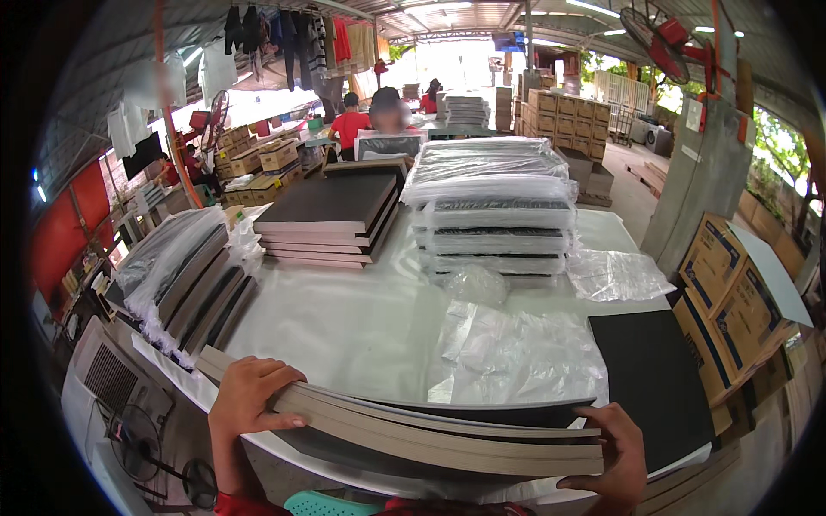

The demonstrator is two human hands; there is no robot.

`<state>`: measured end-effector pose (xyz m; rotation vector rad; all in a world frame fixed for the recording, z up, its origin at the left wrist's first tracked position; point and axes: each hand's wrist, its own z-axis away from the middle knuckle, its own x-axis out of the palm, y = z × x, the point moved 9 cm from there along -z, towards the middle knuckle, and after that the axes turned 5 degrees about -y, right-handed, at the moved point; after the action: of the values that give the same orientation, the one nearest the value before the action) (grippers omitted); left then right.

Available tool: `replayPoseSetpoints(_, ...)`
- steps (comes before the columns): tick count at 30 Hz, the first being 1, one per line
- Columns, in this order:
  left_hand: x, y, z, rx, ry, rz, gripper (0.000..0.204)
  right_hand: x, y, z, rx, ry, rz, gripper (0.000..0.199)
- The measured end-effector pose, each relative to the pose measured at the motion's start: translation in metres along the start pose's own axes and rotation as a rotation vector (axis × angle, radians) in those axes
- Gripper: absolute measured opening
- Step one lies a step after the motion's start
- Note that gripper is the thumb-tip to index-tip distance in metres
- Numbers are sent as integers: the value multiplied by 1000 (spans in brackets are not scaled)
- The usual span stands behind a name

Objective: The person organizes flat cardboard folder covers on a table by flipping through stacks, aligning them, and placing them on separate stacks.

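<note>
A stack of thin boards (447,439) with grey-beige edges and black faces lies across the table's front edge, close to my body. My left hand (248,397) grips its left part, thumb along the front edges and fingers over the top. At the right end, my right hand (621,451) clasps the stack's corner between thumb and fingers. Just beyond the boards rests a flat clear plastic bag (520,357). A black sheet (651,378) lies flat to the right, near my right hand.
Plastic-wrapped boards (490,211) are piled mid-table, beside several stacked black boards (327,206). More wrapped boards (181,271) lean at the left edge. Cardboard boxes (736,284) stand right of the table (344,322). A fan (138,443) is at lower left. A person (389,116) is across the table.
</note>
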<state>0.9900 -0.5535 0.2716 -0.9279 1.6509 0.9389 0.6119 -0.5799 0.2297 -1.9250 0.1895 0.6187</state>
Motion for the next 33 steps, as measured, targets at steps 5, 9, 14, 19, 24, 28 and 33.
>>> replayPoseSetpoints(5, 1, -3, 13, -58, -179, 71, 88, 8, -11, -8, 79, -163, 66, 100)
replayPoseSetpoints(9, -52, 21, 6, -10, 91, -3, 100, -1, -7, -6, 30, -170, 171, 102)
replayPoseSetpoints(14, -72, 46, 24, 130, 63, 12, 109, 7, 3, -9, 87, -215, 156, 93)
replayPoseSetpoints(19, -37, 57, 3, 91, -278, 3, 103, 3, -24, -3, -61, -283, 185, 78)
replayPoseSetpoints(24, -1, 34, 6, -93, -368, -30, 93, 3, -4, -8, 81, -269, -43, 72)
replayPoseSetpoints(28, 14, 18, 20, -125, -380, -11, 67, 5, -20, -15, 9, -250, -26, 59)
replayPoseSetpoints(33, 13, 27, 13, -50, -222, -77, 54, -8, -35, -6, 73, -243, 290, 55)
